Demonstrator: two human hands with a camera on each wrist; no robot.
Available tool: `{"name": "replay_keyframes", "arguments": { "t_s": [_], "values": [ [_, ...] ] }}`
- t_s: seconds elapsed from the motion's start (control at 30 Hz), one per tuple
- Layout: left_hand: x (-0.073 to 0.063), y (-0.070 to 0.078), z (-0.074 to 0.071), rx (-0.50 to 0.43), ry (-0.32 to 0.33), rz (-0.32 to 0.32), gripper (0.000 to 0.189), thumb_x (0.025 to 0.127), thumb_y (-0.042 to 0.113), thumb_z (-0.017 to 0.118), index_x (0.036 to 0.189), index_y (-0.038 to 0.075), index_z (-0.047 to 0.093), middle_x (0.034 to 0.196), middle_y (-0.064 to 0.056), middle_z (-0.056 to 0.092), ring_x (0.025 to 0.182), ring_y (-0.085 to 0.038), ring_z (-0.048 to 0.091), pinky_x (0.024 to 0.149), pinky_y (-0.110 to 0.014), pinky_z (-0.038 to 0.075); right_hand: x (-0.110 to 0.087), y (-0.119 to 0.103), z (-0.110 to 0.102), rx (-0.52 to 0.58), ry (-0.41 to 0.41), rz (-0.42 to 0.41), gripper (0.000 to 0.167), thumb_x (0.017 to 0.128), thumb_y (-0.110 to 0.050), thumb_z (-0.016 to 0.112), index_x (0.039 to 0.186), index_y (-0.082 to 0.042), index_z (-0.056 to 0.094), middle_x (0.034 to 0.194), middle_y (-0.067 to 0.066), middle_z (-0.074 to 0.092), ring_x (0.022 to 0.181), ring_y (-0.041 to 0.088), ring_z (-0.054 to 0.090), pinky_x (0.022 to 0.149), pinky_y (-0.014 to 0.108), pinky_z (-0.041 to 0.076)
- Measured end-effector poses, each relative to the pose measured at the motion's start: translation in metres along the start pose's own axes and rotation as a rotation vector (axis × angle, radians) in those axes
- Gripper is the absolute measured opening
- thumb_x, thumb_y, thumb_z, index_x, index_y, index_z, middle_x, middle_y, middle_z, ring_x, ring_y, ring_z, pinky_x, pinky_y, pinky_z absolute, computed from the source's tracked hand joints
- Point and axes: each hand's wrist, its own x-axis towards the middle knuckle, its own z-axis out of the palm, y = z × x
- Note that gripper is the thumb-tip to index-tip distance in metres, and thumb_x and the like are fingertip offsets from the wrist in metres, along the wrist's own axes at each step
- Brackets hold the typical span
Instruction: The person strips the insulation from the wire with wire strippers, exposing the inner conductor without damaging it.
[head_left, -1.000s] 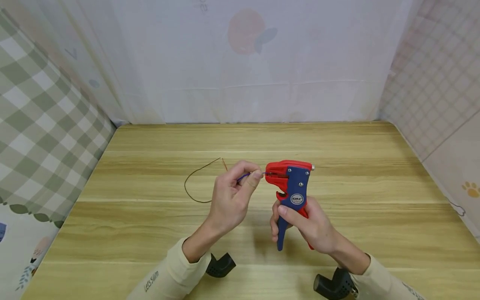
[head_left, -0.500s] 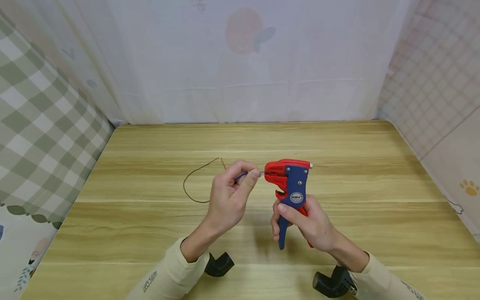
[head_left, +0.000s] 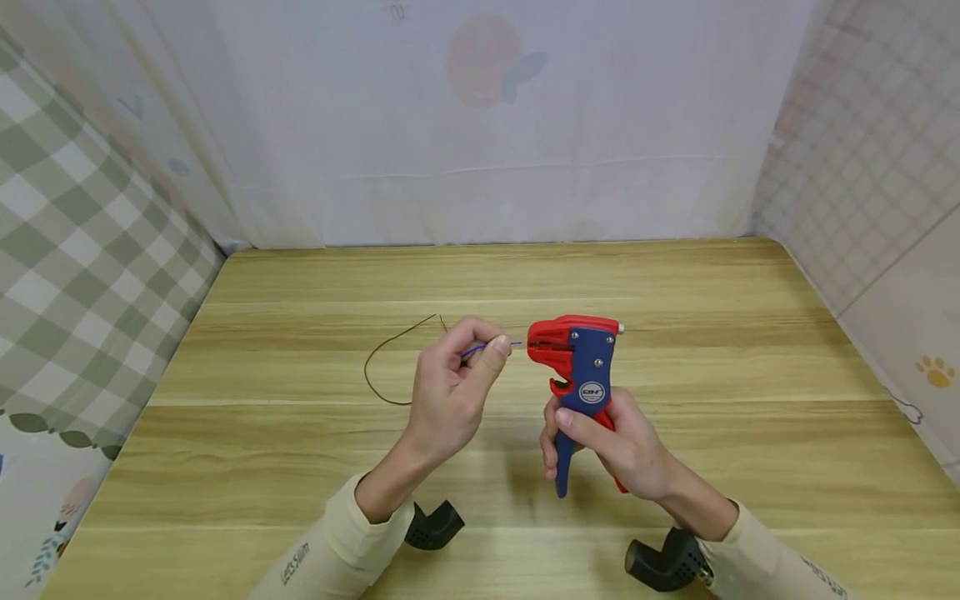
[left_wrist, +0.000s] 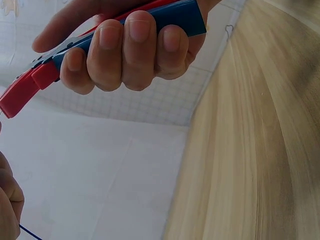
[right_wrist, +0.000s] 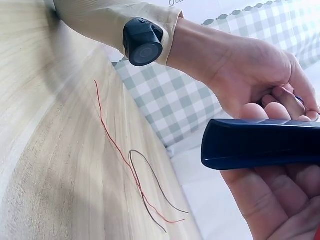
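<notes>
My left hand (head_left: 452, 385) pinches a blue wire (head_left: 474, 349) between thumb and forefinger, and the wire's short end pokes out to the right. A small gap separates that end from the nose of a red and blue wire stripper (head_left: 591, 358). My right hand (head_left: 611, 446) grips the stripper upright by its handles, thumb across the front. In the left wrist view, fingers of the right hand (left_wrist: 135, 50) curl round the blue handle. The right wrist view shows the handle's end (right_wrist: 260, 144) close up, with the left hand (right_wrist: 255, 75) behind it.
On the wooden table (head_left: 300, 475) a dark wire (head_left: 367, 367) lies in a loop behind my left hand. A red wire (right_wrist: 107, 131) crosses it in the right wrist view. A white curtain (head_left: 375, 125) stands at the back, patterned cloths at both sides.
My left hand has drawn left with the blue wire, whose end has come out of the stripper's nose. The right hand holds the stripper nearly still.
</notes>
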Motion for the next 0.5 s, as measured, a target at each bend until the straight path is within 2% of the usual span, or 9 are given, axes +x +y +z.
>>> {"name": "replay_keyframes", "arguments": {
  "t_s": [0.5],
  "values": [
    [0.0009,-0.0016,-0.0007,-0.023,-0.006,0.02,0.01,0.101,-0.005,0.058,0.092,-0.004,0.063,0.062,-0.001,0.034,0.054,-0.01,0.028,0.051,-0.025,0.024,0.0003,-0.0026,-0.0009,-0.028,0.002,0.001,0.025,0.107,0.006,0.036,0.098,0.0,0.058,0.076,0.019,0.065,0.064,0.027,0.07,0.065,0.041,0.062]
  ]
}}
